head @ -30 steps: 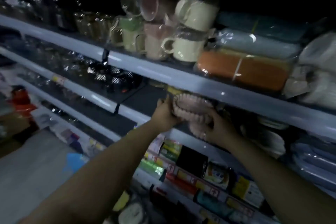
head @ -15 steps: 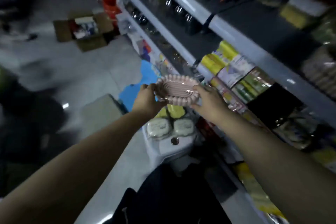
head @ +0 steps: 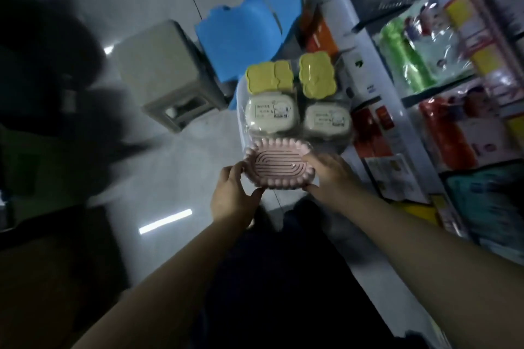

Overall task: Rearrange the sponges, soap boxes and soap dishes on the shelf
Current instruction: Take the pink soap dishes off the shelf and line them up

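Observation:
A pink oval soap dish [head: 279, 165] with a scalloped rim and a grooved inside is held low in front of me. My left hand [head: 234, 193] grips its left end and my right hand [head: 326, 173] its right end. Just beyond it a clear plastic stool or bin [head: 241, 99] carries two cream soap boxes [head: 272, 113] [head: 327, 119] and, behind them, yellow-green sponges [head: 269, 77] [head: 317, 74]. The dish hovers at the near edge of that surface, partly over it.
Store shelves [head: 365, 59] run along the right, full of packaged goods, with green [head: 402, 59] and orange [head: 445, 133] rolls. A grey plastic stool [head: 161, 71] and a blue stool [head: 249, 22] stand on the tiled floor to the left. My dark trousers fill the bottom centre.
I took the pink dish off the upper shelf with both hands and lowered it; my view swung down from the shelves to the floor and the stool with soap boxes.

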